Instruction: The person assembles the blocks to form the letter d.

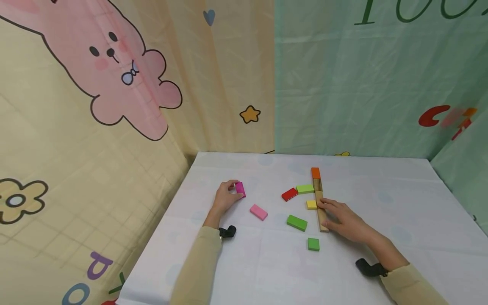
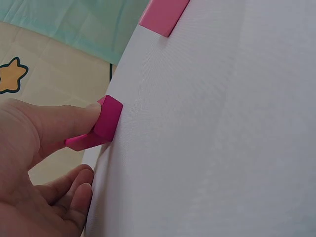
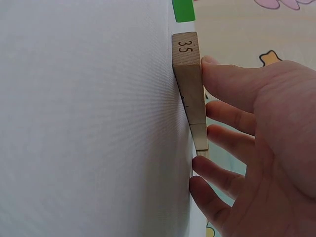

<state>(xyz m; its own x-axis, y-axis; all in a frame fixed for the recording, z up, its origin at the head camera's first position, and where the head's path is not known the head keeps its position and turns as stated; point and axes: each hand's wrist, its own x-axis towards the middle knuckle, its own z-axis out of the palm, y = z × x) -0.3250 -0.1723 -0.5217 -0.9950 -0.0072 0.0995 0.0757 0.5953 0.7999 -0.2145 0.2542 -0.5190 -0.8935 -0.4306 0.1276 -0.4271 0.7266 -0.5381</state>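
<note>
I see left hand (image 1: 225, 198) pinching magenta block (image 1: 240, 189). Right hand (image 1: 348, 221), fingers loosely apart, touches wooden blocks (image 1: 322, 215).

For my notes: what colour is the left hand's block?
The block is magenta, best seen in the left wrist view.

one block (image 1: 240, 189) is magenta, the wooden blocks (image 1: 319, 195) tan.

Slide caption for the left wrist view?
Left hand holds a magenta block; a pink block lies apart from it.
</note>
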